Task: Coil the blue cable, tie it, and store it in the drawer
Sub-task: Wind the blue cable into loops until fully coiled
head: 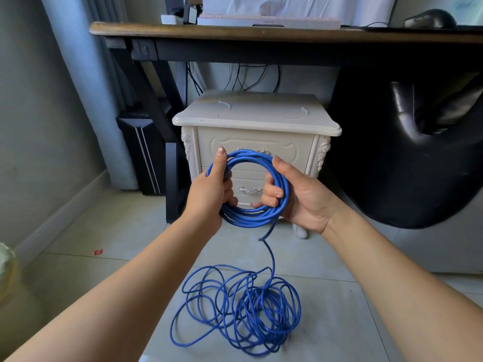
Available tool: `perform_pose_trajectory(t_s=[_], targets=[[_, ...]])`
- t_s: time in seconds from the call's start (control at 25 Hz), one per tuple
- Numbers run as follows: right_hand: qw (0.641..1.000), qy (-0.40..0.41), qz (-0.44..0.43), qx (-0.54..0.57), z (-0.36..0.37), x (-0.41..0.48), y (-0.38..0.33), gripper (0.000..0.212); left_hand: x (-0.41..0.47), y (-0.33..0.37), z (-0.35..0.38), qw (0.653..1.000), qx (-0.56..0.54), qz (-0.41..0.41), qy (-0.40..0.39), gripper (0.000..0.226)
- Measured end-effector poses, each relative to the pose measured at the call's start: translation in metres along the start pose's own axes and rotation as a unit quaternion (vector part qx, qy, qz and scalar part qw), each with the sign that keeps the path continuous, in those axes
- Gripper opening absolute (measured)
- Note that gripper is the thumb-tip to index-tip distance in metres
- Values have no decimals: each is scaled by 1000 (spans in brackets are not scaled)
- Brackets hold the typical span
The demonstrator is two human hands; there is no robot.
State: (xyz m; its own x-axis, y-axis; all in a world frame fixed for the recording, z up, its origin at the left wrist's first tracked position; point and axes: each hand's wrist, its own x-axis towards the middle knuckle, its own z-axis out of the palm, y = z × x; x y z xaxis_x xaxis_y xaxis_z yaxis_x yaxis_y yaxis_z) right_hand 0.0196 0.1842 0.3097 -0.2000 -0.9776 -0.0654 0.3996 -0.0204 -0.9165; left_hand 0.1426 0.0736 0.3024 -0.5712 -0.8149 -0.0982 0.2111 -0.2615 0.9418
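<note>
In the head view, the left grip (209,194) is curled round the left side of a coil of the blue cable (251,155). Its thumb lies up along the outside of the loops and its fingers wrap through the middle. The right grip (300,202) holds the opposite side of the same coil, with its fingers hooked through the ring and its thumb stretched up over the top strands. The coil, several turns thick, stands upright between the two grips.

From under the right grip one kinked strand drops to a loose heap (243,312) of the same cable. The heap lies in tangled loops on the tiled floor (104,270), below both grips and nearer the camera.

Just beyond the grips stands a cream nightstand (256,113). Its upper drawer (287,150) and lower drawer (248,180) are both closed, and the lower one shows through the ring.

Above and beyond that runs a dark wooden surface (261,32) carrying a keyboard (269,22) and a mouse (431,19). A black chair (418,152) sits to the right of the right grip.
</note>
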Motion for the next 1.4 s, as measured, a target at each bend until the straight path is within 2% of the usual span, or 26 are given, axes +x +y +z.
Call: perform_pose_trajectory(t_s=[0.12,0.28,0.36,0.48,0.56,0.68,0.76,0.84,0.92,1.0,1.16,1.24,1.32,1.4], targets=[[999,27,-16,8,5,0,-1,31,1,4,-8,998,-27,-27,-50,43],[998,45,-8,-32,3,-1,-4,31,4,17,-28,974,-13,-105,-202,44],[996,41,16,-75,2,-2,-5,31,5,21,-32,957,28,-128,-260,44],[983,10,70,-171,4,-2,-7,32,1,17,-26,939,169,-84,-289,38],[973,1,93,-211,6,-1,-7,33,-3,11,-19,927,232,-36,-294,43],[975,22,65,-210,8,1,-4,37,-2,8,-15,930,255,22,-264,52],[983,34,46,-175,4,1,-4,50,-1,8,-14,939,245,38,-239,59],[984,39,59,-164,-3,1,-3,66,-2,10,-13,954,214,44,-203,49],[968,41,77,-237,-9,-1,2,72,0,12,-13,973,173,45,-143,42],[952,40,85,-292,-11,-5,6,66,3,11,-14,987,133,40,-78,44],[953,71,62,-287,-1,-5,8,40,4,6,-8,999,30,13,21,46],[964,141,10,-228,7,2,15,21,1,3,1,999,-23,-2,47,45],[970,217,-41,-100,14,8,19,10,-3,0,11,997,-69,-21,35,45],[965,248,-75,-29,15,8,16,13,-10,0,17,995,-94,-43,5,45]])
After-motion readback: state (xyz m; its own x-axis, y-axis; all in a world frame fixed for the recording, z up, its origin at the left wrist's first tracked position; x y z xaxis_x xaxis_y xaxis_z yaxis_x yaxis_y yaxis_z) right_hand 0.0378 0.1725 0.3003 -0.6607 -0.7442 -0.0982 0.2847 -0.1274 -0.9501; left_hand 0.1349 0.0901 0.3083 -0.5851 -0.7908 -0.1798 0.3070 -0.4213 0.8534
